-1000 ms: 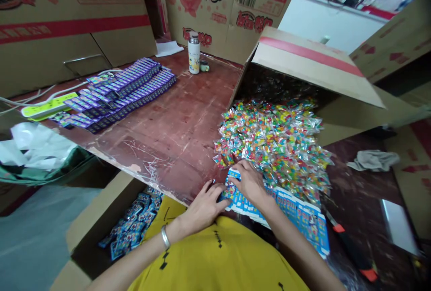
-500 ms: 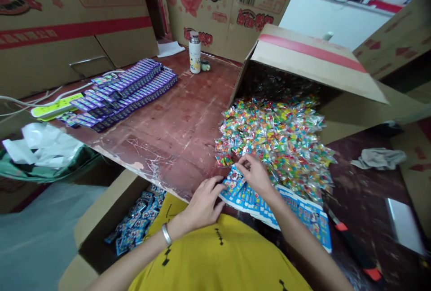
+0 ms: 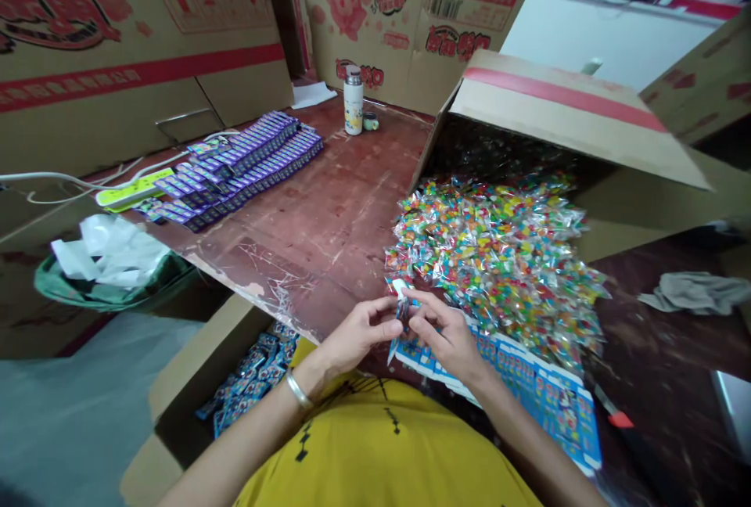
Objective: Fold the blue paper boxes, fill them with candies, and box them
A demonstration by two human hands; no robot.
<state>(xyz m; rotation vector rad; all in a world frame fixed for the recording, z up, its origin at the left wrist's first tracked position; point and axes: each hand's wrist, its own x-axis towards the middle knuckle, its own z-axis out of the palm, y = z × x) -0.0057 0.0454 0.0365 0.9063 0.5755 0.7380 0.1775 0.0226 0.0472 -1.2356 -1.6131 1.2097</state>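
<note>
Between thumb and fingers, my left hand (image 3: 357,335) pinches a small blue printed carton (image 3: 401,305) held upright, edge towards me, with a white flap at its top. My right hand (image 3: 451,339) closes its fingers on the carton's other side; its fingertips partly hide it. Under my right forearm lies a fanned row of flat blue cartons (image 3: 543,393) along the table's near edge. Just beyond them is a heap of clear bags of colourful candy (image 3: 498,249), spilling from a cardboard box (image 3: 557,104) on its side.
An open carton (image 3: 193,362) of small blue packs stands low at left. Purple boxes (image 3: 258,159) are stacked at the back left, near a power strip (image 3: 134,190). A flask (image 3: 353,104) stands at the back. A black-and-red handled tool (image 3: 622,419) and grey cloth (image 3: 695,293) lie right.
One blue carton has come up off the row into both hands and now stands on edge. My right hand has moved down next to the left. The view has shifted slightly left.
</note>
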